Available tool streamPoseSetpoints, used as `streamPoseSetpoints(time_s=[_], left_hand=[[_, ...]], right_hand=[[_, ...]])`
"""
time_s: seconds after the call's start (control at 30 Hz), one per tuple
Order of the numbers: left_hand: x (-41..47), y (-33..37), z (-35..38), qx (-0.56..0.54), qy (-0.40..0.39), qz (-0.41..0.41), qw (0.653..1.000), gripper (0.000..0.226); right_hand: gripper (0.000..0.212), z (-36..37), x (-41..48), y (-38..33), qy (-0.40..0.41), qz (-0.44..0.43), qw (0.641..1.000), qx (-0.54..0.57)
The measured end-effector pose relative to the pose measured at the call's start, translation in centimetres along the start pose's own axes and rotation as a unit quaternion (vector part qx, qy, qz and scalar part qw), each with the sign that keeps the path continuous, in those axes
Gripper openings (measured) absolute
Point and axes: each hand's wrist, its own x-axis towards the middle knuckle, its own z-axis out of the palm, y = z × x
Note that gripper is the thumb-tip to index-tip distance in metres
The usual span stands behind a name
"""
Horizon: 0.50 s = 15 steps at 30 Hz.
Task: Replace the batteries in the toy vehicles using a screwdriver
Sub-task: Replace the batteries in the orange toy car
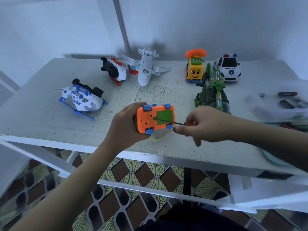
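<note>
Left hand (122, 125) grips an orange toy car (146, 120) wheels-up, baring its battery cover (164, 115) to the screwdriver (170, 121) pinched in the right hand (206, 125).

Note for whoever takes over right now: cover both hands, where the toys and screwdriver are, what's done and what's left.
Left hand grips the orange car, underside up, over the table.
Right hand holds the screwdriver, tip at the edge of the green battery cover.
Done: nothing visible; cover still on.
Left: unscrew it, swap batteries, close, then check the six other toys on the table.
Batteries seem to lie far right, blurred.
</note>
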Motion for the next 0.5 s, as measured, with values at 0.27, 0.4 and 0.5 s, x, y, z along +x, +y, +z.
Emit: streamPoseSetpoints(time_s=[0.27,0.4,0.5], left_hand=[[-0.8,-0.4,0.3,-0.033,0.018,0.002,0.999,0.062],[-0.9,-0.5,0.3,-0.047,0.017,0.002,0.999,0.062],[-0.9,-0.5,0.3,-0.049,0.013,0.005,0.999,0.062]], right_hand=[[0.039,-0.1,-0.4,0.5,-0.197,0.119,0.898,0.374],[0.028,-0.1,-0.3,0.7,-0.279,0.167,0.747,0.58],[0.029,-0.2,-0.1,1.1,-0.279,0.179,0.725,0.603]])
